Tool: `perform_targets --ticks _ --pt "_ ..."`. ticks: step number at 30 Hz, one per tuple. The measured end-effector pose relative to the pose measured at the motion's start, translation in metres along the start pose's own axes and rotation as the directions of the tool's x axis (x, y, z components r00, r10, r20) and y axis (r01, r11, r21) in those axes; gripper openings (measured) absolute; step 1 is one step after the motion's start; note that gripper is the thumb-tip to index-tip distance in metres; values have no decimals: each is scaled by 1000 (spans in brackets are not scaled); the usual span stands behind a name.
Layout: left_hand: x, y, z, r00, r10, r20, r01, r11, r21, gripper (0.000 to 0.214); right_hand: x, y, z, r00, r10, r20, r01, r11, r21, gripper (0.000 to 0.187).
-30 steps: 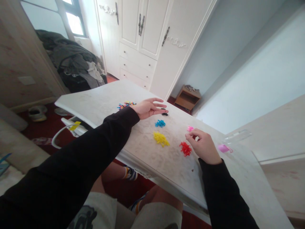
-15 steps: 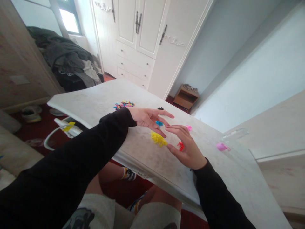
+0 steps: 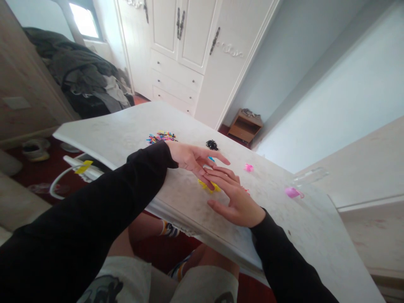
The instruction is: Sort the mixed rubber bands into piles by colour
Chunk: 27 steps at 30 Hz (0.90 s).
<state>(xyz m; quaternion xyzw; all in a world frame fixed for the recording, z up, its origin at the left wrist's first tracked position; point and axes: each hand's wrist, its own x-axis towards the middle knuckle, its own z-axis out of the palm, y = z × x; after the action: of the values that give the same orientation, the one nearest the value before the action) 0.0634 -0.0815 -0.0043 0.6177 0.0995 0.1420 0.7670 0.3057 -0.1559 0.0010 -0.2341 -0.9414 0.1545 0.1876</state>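
Over the middle of the white table (image 3: 186,202), my left hand (image 3: 191,158) reaches in with its fingers spread. My right hand (image 3: 240,202) has its fingers stretched out, their tips meeting the left hand's fingers; whether anything tiny lies between them cannot be made out. Below both hands is a heap of small yellow bands (image 3: 216,187), partly covered. Bits of a red heap (image 3: 245,191) show behind my right hand. A blue heap (image 3: 211,159) peeks out beside the left fingers. Beyond them lie a black heap (image 3: 212,145) and a pink heap (image 3: 249,168).
A mixed multicoloured heap (image 3: 160,137) lies beyond my left wrist. Toward the right end of the table are a pink item with a loop (image 3: 293,192) and a clear container (image 3: 311,176). A white wardrobe (image 3: 176,63) and a small wooden cabinet (image 3: 245,127) stand behind.
My right hand has shifted left, its fingers now overlapping the left hand's and covering more of the yellow and red heaps. The black heap shows more fully; the view has shifted slightly.
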Motion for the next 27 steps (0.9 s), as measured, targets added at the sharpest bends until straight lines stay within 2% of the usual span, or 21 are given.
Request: perform_targets --ticks 3,7,10,15,21,27 --pt "-1 0 0 1000 1 -29 -2 1000 -26 70 1 -1 -1 999 -1 -42 1 1000 5 55" --pt "-1 -2 -3 998 23 -61 -27 998 -63 64 0 0 -2 984 43 -176 -45 999 -11 45" --pt "-1 -3 -6 998 19 -62 -24 997 -76 59 -1 2 -2 971 66 -230 -72 997 -16 42" --pt "2 -4 -10 997 17 -81 -22 998 -62 45 -1 4 -4 965 85 -250 -90 996 -11 40" --pt "6 -6 -15 981 15 -193 -20 1000 -21 30 -1 3 -5 962 73 -263 -79 997 -13 38" --pt "7 -5 -15 967 16 -255 -15 1000 6 29 -2 2 -5 962 98 -256 -108 994 -25 36"
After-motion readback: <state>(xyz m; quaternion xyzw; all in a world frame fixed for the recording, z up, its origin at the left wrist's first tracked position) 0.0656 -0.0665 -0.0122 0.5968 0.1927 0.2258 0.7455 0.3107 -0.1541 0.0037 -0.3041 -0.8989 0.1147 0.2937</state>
